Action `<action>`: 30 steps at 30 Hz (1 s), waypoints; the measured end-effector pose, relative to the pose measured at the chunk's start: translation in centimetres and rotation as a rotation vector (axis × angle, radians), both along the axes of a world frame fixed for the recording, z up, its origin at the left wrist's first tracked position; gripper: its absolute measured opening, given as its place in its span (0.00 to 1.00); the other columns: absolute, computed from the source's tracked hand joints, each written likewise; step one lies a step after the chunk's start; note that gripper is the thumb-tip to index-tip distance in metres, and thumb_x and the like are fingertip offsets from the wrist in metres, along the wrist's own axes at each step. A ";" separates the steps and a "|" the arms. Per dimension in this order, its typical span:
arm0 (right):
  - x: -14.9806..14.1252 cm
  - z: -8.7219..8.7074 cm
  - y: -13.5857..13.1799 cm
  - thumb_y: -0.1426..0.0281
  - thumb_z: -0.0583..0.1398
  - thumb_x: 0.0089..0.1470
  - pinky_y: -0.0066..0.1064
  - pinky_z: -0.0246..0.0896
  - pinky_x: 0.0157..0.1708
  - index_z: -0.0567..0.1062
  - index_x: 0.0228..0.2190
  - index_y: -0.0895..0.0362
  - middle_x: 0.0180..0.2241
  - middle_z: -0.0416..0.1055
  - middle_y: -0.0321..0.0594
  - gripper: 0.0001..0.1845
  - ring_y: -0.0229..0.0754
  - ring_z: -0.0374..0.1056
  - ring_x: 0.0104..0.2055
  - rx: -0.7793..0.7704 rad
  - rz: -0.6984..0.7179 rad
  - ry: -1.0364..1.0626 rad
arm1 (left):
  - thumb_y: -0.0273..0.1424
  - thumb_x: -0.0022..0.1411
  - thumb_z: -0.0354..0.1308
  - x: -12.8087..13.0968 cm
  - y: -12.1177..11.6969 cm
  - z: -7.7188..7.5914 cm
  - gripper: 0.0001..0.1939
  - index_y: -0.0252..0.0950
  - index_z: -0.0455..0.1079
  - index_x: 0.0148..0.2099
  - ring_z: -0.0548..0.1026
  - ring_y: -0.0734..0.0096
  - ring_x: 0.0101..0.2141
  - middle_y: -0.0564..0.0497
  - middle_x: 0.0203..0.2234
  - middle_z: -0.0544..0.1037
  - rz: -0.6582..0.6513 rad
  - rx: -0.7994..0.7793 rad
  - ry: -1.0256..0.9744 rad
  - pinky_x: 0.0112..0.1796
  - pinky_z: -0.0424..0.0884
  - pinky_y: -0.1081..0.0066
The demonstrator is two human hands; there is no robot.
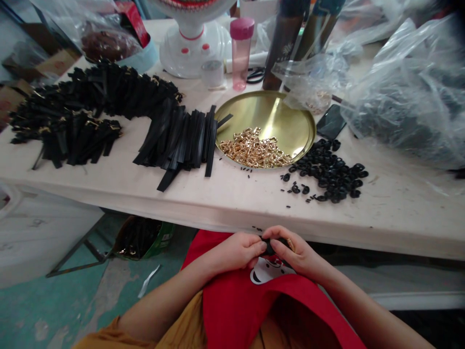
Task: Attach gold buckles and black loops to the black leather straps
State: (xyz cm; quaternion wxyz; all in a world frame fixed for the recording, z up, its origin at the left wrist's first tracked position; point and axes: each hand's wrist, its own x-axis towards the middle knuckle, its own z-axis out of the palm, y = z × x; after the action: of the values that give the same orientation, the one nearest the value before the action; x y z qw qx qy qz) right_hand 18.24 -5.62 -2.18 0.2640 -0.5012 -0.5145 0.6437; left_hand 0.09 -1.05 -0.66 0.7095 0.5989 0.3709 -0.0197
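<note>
Just in front of the table edge, above the red apron [232, 300], my two hands meet around a small black strap piece [269, 247]. My left hand [241, 251] pinches it from one side, with the thumb on top. On the other side my right hand [296, 252] has curled fingers closed on it. A gold buckle [290, 244] shows between the right thumb and fingers. Much of the black piece is hidden by my fingers. Beyond my hands, gold buckles [254, 149] lie heaped in a round gold tray [286, 109]. Small black loops [334, 172] are piled to its right.
Black straps [181, 138] lie left of the tray; bundles of straps with gold buckles [109, 92] spread farther left. Behind stand a pink bottle [240, 53], a dark bottle [283, 43] and a white fan base [194, 51]. A phone [331, 122] and plastic bags [414, 97] lie right.
</note>
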 end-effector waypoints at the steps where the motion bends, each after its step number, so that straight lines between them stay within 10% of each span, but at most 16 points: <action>1: 0.1 0.0 0.0 0.63 0.49 0.56 0.27 0.63 0.29 0.64 0.39 0.56 0.30 0.67 0.38 0.12 0.36 0.65 0.30 0.000 0.028 -0.002 | 0.39 0.61 0.40 0.1 -0.1 0.0 0.17 0.34 0.58 0.25 0.60 0.80 0.17 0.57 0.15 0.63 -0.005 -0.002 0.018 0.22 0.57 0.78; 10: -0.4 -0.7 0.1 0.65 0.48 0.56 0.28 0.61 0.30 0.64 0.40 0.57 0.30 0.68 0.39 0.12 0.37 0.66 0.30 0.206 0.011 -0.157 | 0.34 0.59 0.44 0.0 0.3 0.9 0.11 0.34 0.62 0.29 0.63 0.78 0.21 0.56 0.20 0.67 -0.045 0.058 0.043 0.25 0.59 0.77; 22: 0.1 0.2 -0.9 0.61 0.49 0.56 0.27 0.60 0.28 0.63 0.40 0.56 0.28 0.66 0.36 0.14 0.36 0.65 0.28 0.065 0.052 0.016 | 0.42 0.59 0.43 0.5 -0.9 0.5 0.17 0.34 0.57 0.27 0.56 0.81 0.16 0.59 0.15 0.59 0.047 -0.136 -0.024 0.19 0.53 0.78; 30: -1.1 -0.8 -0.5 0.62 0.49 0.55 0.27 0.59 0.26 0.65 0.39 0.57 0.27 0.66 0.37 0.14 0.37 0.62 0.27 0.187 -0.169 -0.145 | 0.35 0.57 0.49 0.3 -0.2 1.4 0.10 0.32 0.64 0.34 0.59 0.81 0.19 0.58 0.19 0.63 0.039 -0.093 -0.048 0.22 0.56 0.79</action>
State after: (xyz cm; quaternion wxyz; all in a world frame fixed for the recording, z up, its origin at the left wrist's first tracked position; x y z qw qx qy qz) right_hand 17.12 -6.09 -2.95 0.3249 -0.5611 -0.5460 0.5306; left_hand 0.34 -1.21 0.75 0.7454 0.5583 0.3642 -0.0088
